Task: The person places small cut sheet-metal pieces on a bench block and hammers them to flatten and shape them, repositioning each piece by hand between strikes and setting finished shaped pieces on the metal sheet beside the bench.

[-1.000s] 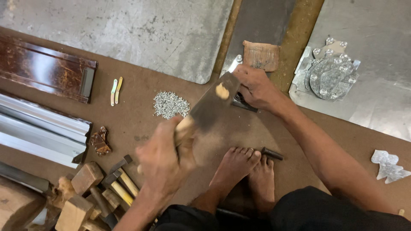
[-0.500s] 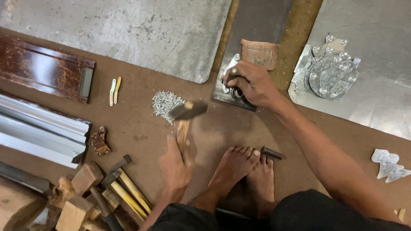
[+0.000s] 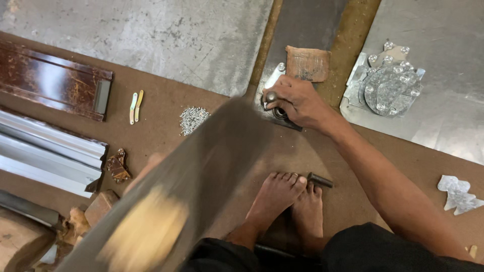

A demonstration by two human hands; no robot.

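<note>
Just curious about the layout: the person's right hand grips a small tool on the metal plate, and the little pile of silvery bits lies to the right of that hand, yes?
Not quite: the head view shows the pile of silvery bits to the left of the right hand, on the brown board.

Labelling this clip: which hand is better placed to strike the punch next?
Left. The left hand is a blur with the hammer, mid-swing and free. The right hand has its fingers wrapped round the punch, steadying it on the metal block.

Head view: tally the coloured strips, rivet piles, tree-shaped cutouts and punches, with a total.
Coloured strips: 2
Rivet pile: 1
Tree-shaped cutout: 1
Punches: 2, one in the right hand, one by the feet
Total: 6
</note>
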